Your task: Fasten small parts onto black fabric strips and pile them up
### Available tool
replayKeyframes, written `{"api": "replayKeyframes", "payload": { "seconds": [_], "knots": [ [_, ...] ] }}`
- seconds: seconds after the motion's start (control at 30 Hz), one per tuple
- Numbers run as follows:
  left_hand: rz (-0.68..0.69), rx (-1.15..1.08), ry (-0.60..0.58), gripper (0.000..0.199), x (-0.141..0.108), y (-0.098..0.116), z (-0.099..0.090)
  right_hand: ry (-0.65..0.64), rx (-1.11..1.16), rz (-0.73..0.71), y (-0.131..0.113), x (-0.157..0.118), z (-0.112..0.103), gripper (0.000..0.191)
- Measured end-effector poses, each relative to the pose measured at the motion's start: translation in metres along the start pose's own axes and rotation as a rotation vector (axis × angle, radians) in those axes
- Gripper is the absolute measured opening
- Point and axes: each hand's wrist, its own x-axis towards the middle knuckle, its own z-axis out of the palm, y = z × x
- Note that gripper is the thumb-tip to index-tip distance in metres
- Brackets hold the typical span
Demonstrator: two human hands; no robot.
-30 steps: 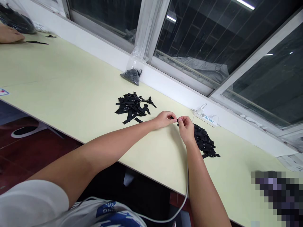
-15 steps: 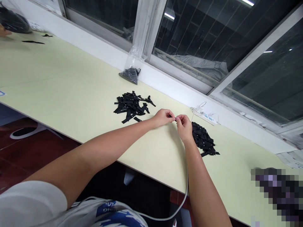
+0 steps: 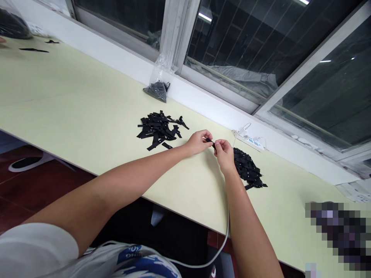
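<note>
Between my two hands is a small black fabric strip (image 3: 211, 142), partly hidden by the fingers. My left hand (image 3: 199, 142) pinches its left end with thumb and forefinger. The right end is pinched in my right hand (image 3: 224, 153). Both hands are raised over the pale table (image 3: 95, 116). Left of them lies a loose pile of black strips (image 3: 158, 127), some showing small light spots. A second, denser pile of black strips (image 3: 247, 168) lies just right of my right hand, which partly covers it.
A clear plastic bag of black pieces (image 3: 158, 90) leans by the window wall. A white power strip (image 3: 252, 142) with cables lies along the back. A white cable (image 3: 214, 256) runs past my lap. A dark bag (image 3: 13, 27) stands far left; a blurred-out dark shape (image 3: 339, 231) is at right.
More of the black strip shows between my fingertips now, and my hands are slightly further apart. The view has shifted a little. The piles look the same.
</note>
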Motion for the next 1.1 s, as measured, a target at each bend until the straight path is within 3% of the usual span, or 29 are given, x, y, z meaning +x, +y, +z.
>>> {"api": "replayKeyframes", "payload": {
  "seconds": [0.17, 0.7, 0.87, 1.1],
  "knots": [
    [-0.006, 0.006, -0.029, 0.016, -0.002, 0.003, 0.001, 0.043, 0.107, 0.131, -0.003, 0.001, -0.003, 0.036],
    [0.041, 0.072, -0.066, 0.012, -0.003, 0.0, 0.001, -0.07, 0.284, 0.383, -0.017, -0.005, -0.005, 0.041],
    [0.052, 0.073, -0.047, 0.013, -0.003, -0.001, 0.002, -0.058, 0.422, 0.499, -0.027, -0.008, -0.004, 0.035],
    [0.058, 0.155, 0.001, 0.013, -0.001, -0.006, 0.001, -0.044, 0.494, 0.534, -0.026, -0.009, 0.001, 0.026]
  ]
}}
